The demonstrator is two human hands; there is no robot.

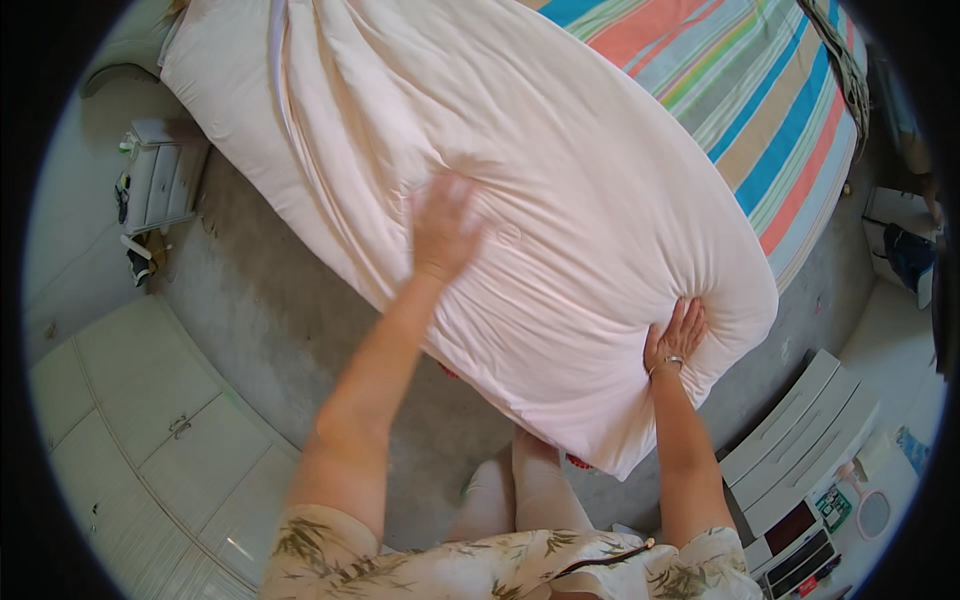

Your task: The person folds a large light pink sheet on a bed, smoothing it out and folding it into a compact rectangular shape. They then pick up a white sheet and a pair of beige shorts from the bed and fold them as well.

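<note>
A pale pink quilt [560, 250] lies folded over the bed, its near edge hanging over the side towards my legs. My left hand [447, 225], slightly blurred, is spread on or just above the quilt's middle, where creases gather round the fingertips. Near the quilt's right end, my right hand [678, 338] presses flat into the cloth, with wrinkles fanning out from it. A bracelet [668, 363] circles the right wrist. Beyond the quilt shows a multicoloured striped bedsheet [745, 120].
At the left stands a white bedside cabinet [165, 180]. Pale wardrobe doors [190, 440] fill the lower left. A white chest of drawers [800, 440] stands at the lower right, with a pink round hand mirror [872, 514] near it. Grey floor [290, 300] borders the bed.
</note>
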